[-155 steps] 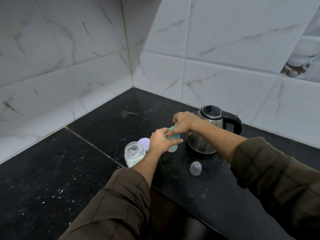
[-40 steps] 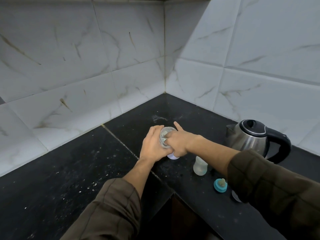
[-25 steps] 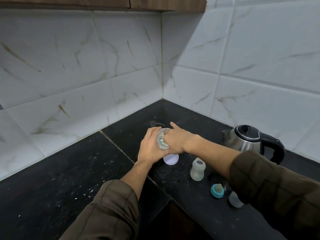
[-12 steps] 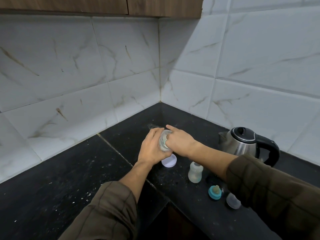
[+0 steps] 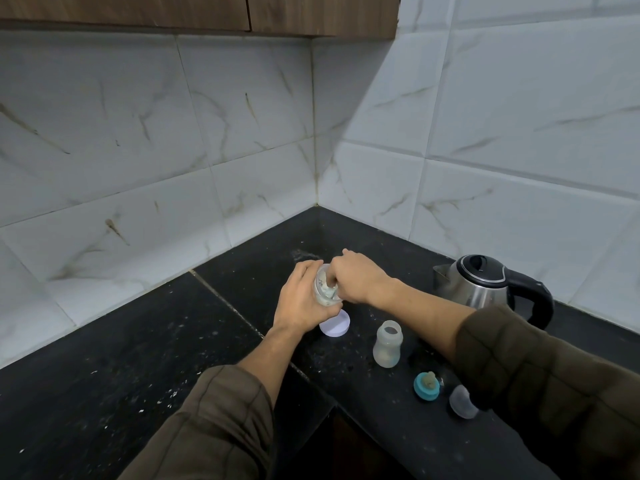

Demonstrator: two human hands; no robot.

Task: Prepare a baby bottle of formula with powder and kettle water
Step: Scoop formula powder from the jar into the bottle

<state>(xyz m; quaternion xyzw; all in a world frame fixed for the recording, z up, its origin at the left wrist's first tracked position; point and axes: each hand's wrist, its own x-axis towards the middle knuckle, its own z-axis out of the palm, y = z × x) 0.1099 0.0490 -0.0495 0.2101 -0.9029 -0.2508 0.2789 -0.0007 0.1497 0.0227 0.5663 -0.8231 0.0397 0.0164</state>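
Broadly, a black speckled counter (image 5: 104,358) fills the near half of the scene and runs into a corner of white marble-veined wall tiles (image 5: 138,133), with a wooden cabinet (image 5: 173,12) along the top edge. At far right on the counter stands a steel kettle (image 5: 481,289), lid down, its black handle pointing right. Both forearms reach in from dark olive sleeves (image 5: 214,427). The left hand (image 5: 301,303) wraps its fingers round a small clear powder jar (image 5: 323,289) and holds it tipped toward the right, above the counter near the middle. The right hand (image 5: 360,278) has its curled fingers in the jar's open mouth, forefinger raised; whether they pinch anything inside cannot be told. The baby bottle (image 5: 388,344) stands upright and uncapped, right of and nearer than the jar. A pale round jar lid (image 5: 335,323) lies flat just under the left hand. Near right of the bottle sits a teal teat ring (image 5: 426,385), and beside it a clear bottle cap (image 5: 462,401), partly behind the right sleeve.
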